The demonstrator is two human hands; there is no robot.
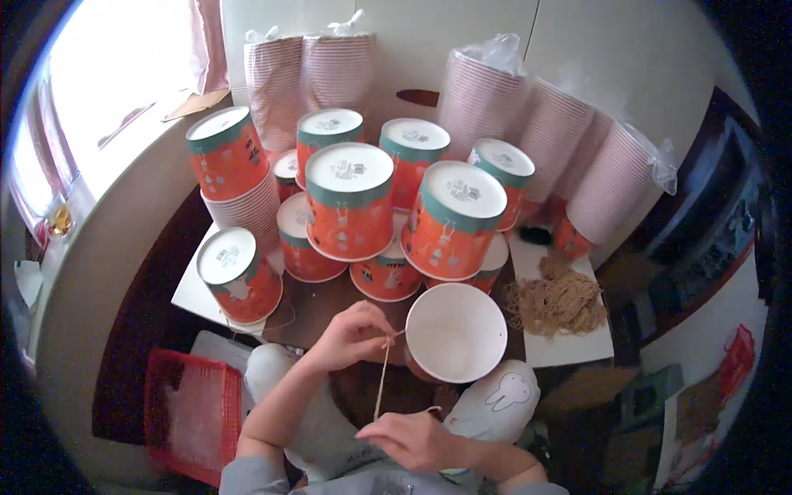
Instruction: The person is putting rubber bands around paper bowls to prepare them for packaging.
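Left of the open bucket (pixel 456 334), near its rim, the left hand (pixel 360 337) pinches string (pixel 383 379); the right hand (pixel 417 437), nearer the person, pinches it too. Upturned buckets (pixel 456 223) crowd the bucket's far edge.

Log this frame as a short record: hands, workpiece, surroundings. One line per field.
left hand: pinching cord beside the open bucket's rim
right hand: holding the cord lower down, nearer the body
cord: nearly straight between the hands
open bucket: white inside, mouth toward camera
behind: orange-and-green buckets, bottoms up, some stacked
right: tan cord tangle on white board
back: nested bucket stacks in clear bags
lower left: red basket
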